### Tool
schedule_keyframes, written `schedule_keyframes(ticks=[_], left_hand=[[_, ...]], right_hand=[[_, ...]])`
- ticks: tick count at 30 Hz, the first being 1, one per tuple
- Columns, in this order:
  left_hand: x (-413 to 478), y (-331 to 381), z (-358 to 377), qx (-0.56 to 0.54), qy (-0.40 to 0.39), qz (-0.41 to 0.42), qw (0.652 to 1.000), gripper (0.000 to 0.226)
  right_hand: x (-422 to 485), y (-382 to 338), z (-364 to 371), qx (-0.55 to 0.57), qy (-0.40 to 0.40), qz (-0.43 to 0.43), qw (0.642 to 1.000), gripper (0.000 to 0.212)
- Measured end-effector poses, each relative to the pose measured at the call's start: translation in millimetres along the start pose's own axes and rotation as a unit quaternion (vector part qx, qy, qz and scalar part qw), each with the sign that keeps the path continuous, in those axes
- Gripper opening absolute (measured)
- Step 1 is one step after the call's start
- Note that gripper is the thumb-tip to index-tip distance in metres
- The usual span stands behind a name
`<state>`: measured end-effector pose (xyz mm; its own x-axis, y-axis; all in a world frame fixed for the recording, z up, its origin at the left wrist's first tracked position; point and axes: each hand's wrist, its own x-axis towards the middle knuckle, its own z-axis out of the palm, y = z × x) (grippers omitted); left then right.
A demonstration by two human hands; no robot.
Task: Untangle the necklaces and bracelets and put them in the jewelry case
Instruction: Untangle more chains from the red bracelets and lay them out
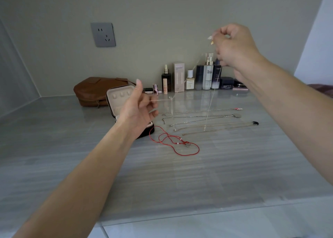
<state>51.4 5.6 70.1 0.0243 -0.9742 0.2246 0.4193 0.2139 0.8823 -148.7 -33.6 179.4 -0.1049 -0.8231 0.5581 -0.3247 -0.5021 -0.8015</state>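
Observation:
A thin pale chain necklace (211, 100) is stretched in the air between both hands. My right hand (234, 46) is raised high and pinches its upper part near a small pendant. My left hand (138, 110) pinches another strand, which runs sideways to the right. The chain's loose end hangs down to the counter. Behind my left hand stands the open jewelry case (119, 98), its pale lined lid upright. Several untangled chains (203, 119) lie in rows on the grey counter (180, 174). In front of them lies a red cord necklace (175, 142) in loose loops with a small ring.
A brown leather pouch (91, 90) sits behind the case. Several cosmetic bottles and boxes (198, 77) line the back wall. A wall socket (103, 34) is above at the left. The counter's front edge runs across the bottom.

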Motion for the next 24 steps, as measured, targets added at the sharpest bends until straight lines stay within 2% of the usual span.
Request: schedule_keyframes(ticks=[4,8,11,13,16,20,24], left_hand=[[-2.3,-8.0,2.0,0.123,-0.029,-0.025,0.992,0.048],[-5.7,-19.0,5.2,0.234,-0.078,-0.071,0.966,0.051],[-5.3,-27.0,6.9,0.246,-0.086,-0.103,0.96,0.051],[-6.3,-29.0,9.5,0.239,-0.088,-0.12,0.96,0.04],[-9.7,-29.1,12.2,0.241,-0.101,-0.115,0.958,0.006],[-13.0,-28.4,13.2,0.252,-0.139,-0.134,0.948,0.027],[-13.8,-28.2,15.7,0.272,-0.126,-0.116,0.947,0.022]], right_hand=[[-0.1,-2.4,-2.5,0.014,-0.009,-0.011,1.0,0.021],[-1.2,-13.2,-2.5,0.025,-0.019,-0.037,0.999,0.021],[-2.0,-21.6,-1.9,0.037,-0.027,-0.052,0.998,0.021],[-2.9,-27.1,-1.5,0.041,-0.032,-0.058,0.997,0.022],[-5.0,-34.3,-0.2,0.043,-0.042,-0.073,0.995,0.023],[-5.8,-42.5,-0.6,0.037,-0.05,-0.089,0.994,0.021],[-6.4,-50.6,-1.6,0.028,-0.054,-0.105,0.993,0.02]])
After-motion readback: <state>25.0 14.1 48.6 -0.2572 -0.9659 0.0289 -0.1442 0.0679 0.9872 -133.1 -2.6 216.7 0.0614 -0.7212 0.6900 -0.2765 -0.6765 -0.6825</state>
